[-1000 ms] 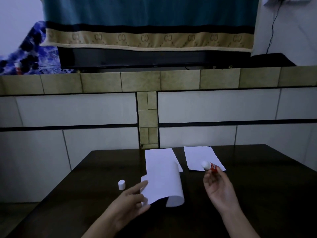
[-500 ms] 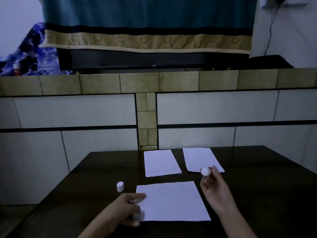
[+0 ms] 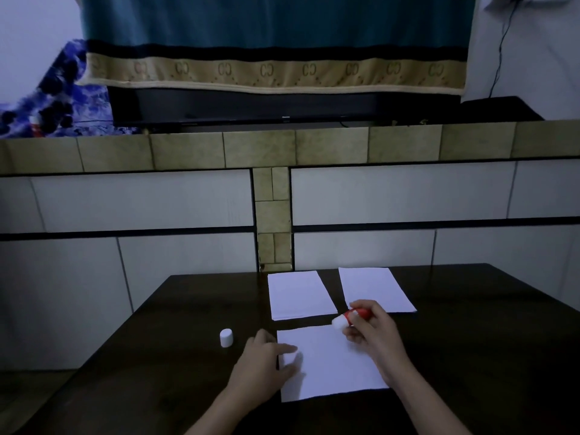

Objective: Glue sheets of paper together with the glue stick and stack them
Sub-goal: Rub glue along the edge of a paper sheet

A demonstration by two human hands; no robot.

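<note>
Since a moment ago the right hand (image 3: 373,332) has tipped the glue stick (image 3: 351,318) down to the near sheet's (image 3: 332,362) far edge, fingers curled round it. The left hand (image 3: 266,359) presses the sheet's left edge with loosely bent fingers; the cap (image 3: 226,337) stands apart on the table (image 3: 163,356).

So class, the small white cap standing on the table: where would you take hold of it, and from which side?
Pinch the white cap across its round side wall, coming from above. It stands upright on the dark table, apart from the sheets, with bare tabletop around it.
</note>
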